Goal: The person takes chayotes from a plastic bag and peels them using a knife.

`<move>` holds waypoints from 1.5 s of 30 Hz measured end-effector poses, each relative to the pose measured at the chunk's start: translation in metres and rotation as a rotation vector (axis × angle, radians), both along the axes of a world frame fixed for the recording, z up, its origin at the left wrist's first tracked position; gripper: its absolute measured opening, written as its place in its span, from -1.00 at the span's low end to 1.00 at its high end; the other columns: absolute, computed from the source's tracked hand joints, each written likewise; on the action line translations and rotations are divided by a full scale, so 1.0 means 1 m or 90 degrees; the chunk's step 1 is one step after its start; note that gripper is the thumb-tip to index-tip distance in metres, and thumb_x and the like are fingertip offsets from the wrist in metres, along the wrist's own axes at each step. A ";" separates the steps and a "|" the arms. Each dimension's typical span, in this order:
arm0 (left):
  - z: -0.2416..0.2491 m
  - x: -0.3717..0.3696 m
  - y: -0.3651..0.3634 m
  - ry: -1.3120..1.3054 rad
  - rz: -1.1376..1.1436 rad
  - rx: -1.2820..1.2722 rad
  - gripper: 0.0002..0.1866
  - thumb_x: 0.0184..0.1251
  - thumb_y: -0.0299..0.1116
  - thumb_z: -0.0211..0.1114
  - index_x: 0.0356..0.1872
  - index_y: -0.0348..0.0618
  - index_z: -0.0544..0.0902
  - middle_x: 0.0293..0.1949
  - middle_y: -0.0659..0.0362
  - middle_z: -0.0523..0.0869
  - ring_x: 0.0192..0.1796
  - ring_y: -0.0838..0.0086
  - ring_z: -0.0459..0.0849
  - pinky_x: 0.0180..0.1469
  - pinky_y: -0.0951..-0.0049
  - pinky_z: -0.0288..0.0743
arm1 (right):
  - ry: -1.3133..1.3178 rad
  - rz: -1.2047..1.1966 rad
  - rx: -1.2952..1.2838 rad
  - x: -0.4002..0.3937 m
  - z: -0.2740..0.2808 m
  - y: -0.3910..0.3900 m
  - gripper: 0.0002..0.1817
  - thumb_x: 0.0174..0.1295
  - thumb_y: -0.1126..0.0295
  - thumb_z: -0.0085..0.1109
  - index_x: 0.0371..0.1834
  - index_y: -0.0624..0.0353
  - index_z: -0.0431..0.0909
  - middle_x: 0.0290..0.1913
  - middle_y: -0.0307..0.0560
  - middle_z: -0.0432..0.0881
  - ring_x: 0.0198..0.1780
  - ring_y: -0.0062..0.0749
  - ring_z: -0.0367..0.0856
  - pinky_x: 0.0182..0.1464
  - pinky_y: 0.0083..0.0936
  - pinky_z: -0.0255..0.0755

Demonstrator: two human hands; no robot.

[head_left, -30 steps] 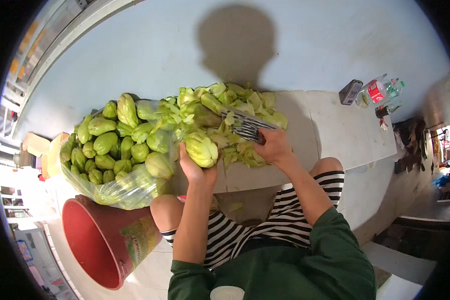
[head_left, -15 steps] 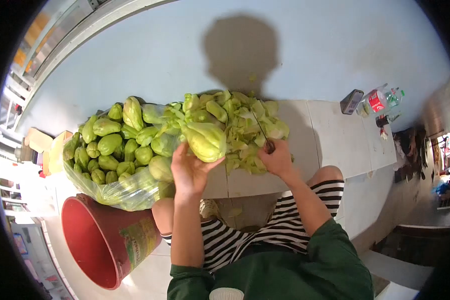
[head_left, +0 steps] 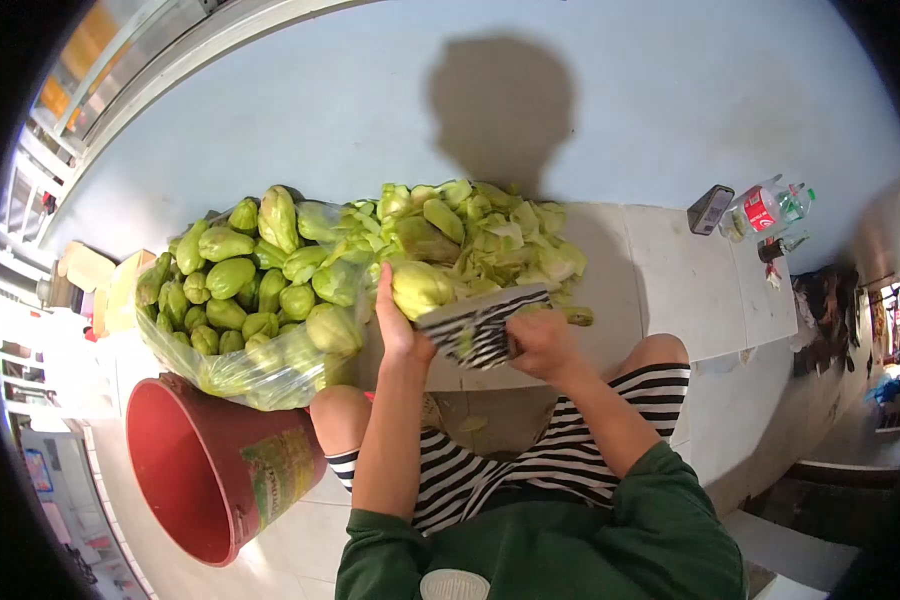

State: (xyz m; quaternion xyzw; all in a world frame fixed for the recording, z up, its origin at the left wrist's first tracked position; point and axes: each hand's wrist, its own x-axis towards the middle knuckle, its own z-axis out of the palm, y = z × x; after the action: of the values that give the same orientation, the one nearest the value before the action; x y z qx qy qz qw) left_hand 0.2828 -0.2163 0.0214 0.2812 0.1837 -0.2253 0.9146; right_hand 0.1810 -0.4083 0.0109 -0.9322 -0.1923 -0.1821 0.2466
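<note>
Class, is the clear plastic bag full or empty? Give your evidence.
Full, or nearly so: many green chayotes are heaped together inside the plastic bag.

Against the wall [head_left: 300, 110] runs a ledge [head_left: 670, 300], with a bag [head_left: 255, 387] full of vegetables [head_left: 232, 277] at its left, a heap of peelings [head_left: 505, 235] just right of the bag, and a phone [head_left: 710, 210] and bottles [head_left: 758, 209] near its right end, the phone to the left of the bottles. On the near side of the heap, the left hand [head_left: 400, 330] holds a vegetable [head_left: 422, 290], and the right hand [head_left: 545, 345] has a knife [head_left: 480, 325] just right of it. A bucket [head_left: 215, 430] sits on the floor [head_left: 305, 560] before the bag, left of the person's left knee [head_left: 340, 418].
</note>
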 end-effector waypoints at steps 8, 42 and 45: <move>-0.022 -0.008 -0.003 -0.023 -0.023 -0.007 -0.46 0.39 0.16 0.00 -0.13 -0.19 0.54 -0.30 0.04 0.68 -0.29 0.25 0.68 -0.21 0.24 0.63 | -0.107 0.052 -0.048 0.003 -0.003 0.031 -0.82 -0.20 0.36 0.24 -0.59 0.06 0.39 -0.59 -0.22 0.44 -0.49 -0.36 0.54 -0.41 -0.45 0.40; -0.027 -0.002 -0.004 -0.010 0.045 0.115 -0.52 0.39 0.06 0.08 -0.17 -0.27 0.54 -0.33 0.01 0.67 -0.34 0.25 0.68 -0.24 0.28 0.61 | -0.091 0.061 -0.021 0.012 0.000 0.038 -0.80 -0.26 0.35 0.22 -0.63 0.07 0.36 -0.63 -0.22 0.41 -0.55 -0.35 0.49 -0.48 -0.44 0.36; -0.020 -0.002 -0.005 -0.009 0.045 0.129 -0.51 0.39 0.06 0.08 -0.16 -0.27 0.54 -0.32 0.01 0.68 -0.32 0.25 0.69 -0.23 0.29 0.62 | -0.079 0.065 -0.013 0.012 -0.003 0.038 -0.80 -0.26 0.34 0.22 -0.65 0.06 0.36 -0.64 -0.22 0.40 -0.57 -0.34 0.49 -0.49 -0.44 0.36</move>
State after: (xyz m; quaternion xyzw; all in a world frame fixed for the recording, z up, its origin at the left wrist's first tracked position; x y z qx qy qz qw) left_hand 0.2804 -0.2218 0.0010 0.3670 0.2087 -0.1714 0.8902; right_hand 0.1934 -0.3704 0.0078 -0.9106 -0.2564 -0.2249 0.2335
